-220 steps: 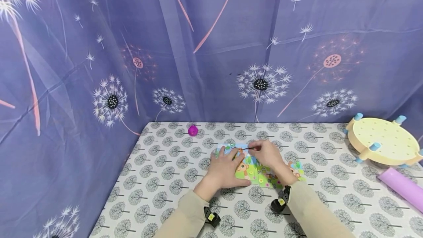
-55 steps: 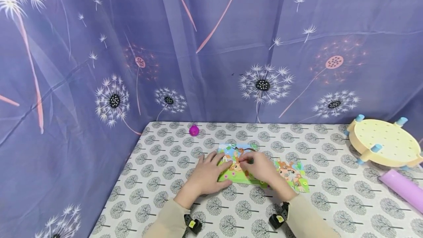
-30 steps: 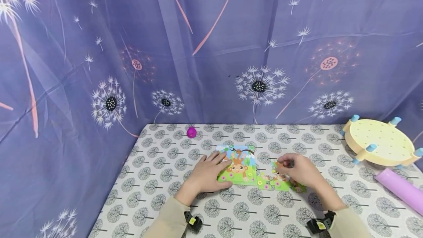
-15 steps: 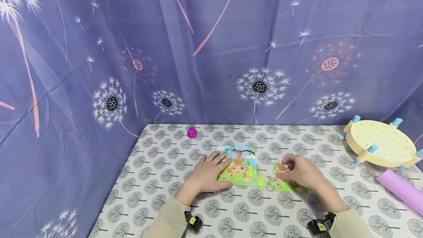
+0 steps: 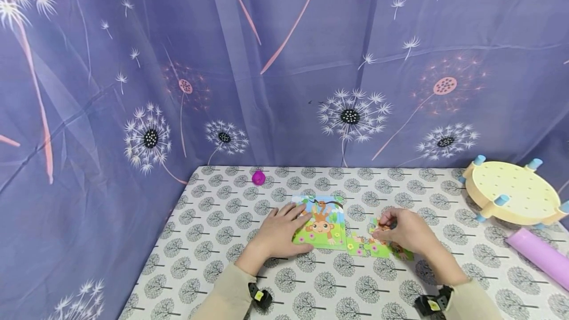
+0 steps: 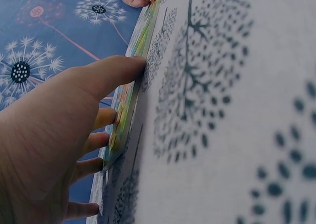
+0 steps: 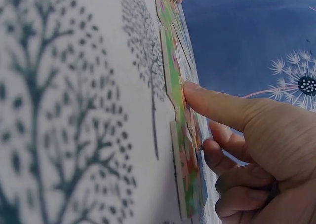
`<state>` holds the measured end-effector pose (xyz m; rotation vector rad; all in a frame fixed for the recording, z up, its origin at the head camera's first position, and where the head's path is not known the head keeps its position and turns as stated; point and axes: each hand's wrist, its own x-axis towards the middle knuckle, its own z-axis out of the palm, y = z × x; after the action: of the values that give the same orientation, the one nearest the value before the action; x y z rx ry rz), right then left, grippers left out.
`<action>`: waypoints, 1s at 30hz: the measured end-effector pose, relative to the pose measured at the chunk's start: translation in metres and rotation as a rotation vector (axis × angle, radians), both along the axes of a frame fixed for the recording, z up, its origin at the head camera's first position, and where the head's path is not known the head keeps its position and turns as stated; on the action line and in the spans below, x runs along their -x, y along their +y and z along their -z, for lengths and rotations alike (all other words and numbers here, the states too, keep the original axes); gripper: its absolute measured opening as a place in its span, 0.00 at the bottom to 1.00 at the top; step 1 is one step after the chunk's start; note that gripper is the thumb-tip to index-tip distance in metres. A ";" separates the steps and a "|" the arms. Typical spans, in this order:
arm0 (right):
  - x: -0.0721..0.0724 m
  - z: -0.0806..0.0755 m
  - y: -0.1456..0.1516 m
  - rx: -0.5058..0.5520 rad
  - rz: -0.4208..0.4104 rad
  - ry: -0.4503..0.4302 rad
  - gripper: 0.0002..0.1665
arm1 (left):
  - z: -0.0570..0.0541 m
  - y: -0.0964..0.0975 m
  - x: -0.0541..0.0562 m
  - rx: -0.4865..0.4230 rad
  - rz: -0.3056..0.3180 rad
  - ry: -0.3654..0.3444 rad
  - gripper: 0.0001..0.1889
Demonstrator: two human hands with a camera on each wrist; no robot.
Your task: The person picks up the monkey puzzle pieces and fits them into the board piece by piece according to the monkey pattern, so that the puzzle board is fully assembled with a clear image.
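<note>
My left hand rests with spread fingers on the left side of a square monkey jigsaw puzzle. In the left wrist view its thumb lies along the puzzle's near edge. To the right, several flat puzzle pieces with grass and flowers lie against each other on the cloth. Over their right part is my right hand, pinching a puzzle piece between thumb and fingers. The right wrist view shows the thumb on the pieces' edge; the hand partly covers the pieces beneath.
A magenta ball-like object sits at the back left of the tree-print tablecloth. On the right are a yellow round stand with blue-tipped legs and a lilac cylinder. A purple dandelion curtain hangs behind.
My right hand has gone from the monkey puzzle to the pieces on its right, where it shifts only slightly. Earlier, my left hand drew back toward the puzzle's left side; it stays there now.
</note>
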<state>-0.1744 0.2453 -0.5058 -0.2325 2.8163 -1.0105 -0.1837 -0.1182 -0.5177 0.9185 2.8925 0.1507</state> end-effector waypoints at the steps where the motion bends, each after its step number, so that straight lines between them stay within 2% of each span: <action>1: 0.000 0.000 0.000 0.004 0.000 0.005 0.27 | 0.000 0.000 0.000 0.000 -0.002 -0.001 0.47; 6: 0.001 0.001 0.000 -0.028 -0.001 0.030 0.29 | 0.001 0.000 0.002 -0.005 -0.009 -0.009 0.47; 18: 0.000 0.000 0.002 -0.060 0.006 0.003 0.32 | 0.001 0.000 0.001 -0.012 -0.007 -0.004 0.47; 25: -0.001 0.000 0.003 0.006 0.009 0.013 0.29 | 0.002 0.000 0.001 -0.017 -0.007 -0.003 0.47; 30: -0.002 -0.002 0.006 0.088 0.018 0.041 0.20 | 0.001 0.000 0.000 -0.019 -0.002 0.001 0.47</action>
<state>-0.1722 0.2508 -0.5040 -0.2401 2.8188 -1.1476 -0.1841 -0.1183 -0.5185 0.9186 2.8983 0.1785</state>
